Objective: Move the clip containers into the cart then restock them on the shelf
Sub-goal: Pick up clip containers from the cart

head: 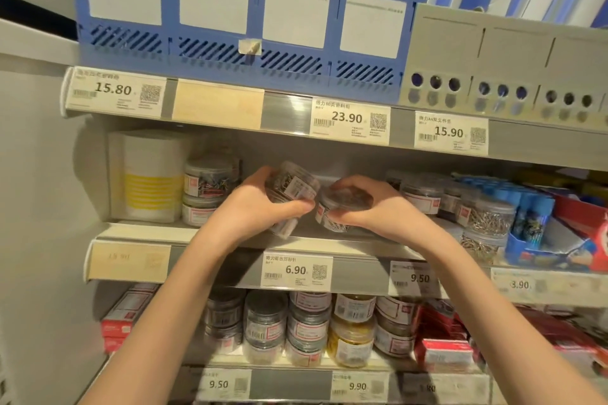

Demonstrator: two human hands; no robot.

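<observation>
Both my hands are inside the middle shelf. My left hand grips tilted clear clip containers full of silver clips, more than one stacked. My right hand closes over the lid of another clear clip container that rests near the shelf's front. Further clip containers stand stacked to the left, and several more to the right. No cart is in view.
A white and yellow pack fills the shelf's left end. Blue tubes in a display box stand at the right. Below, more jars and red boxes line the lower shelf. Blue file racks sit on top.
</observation>
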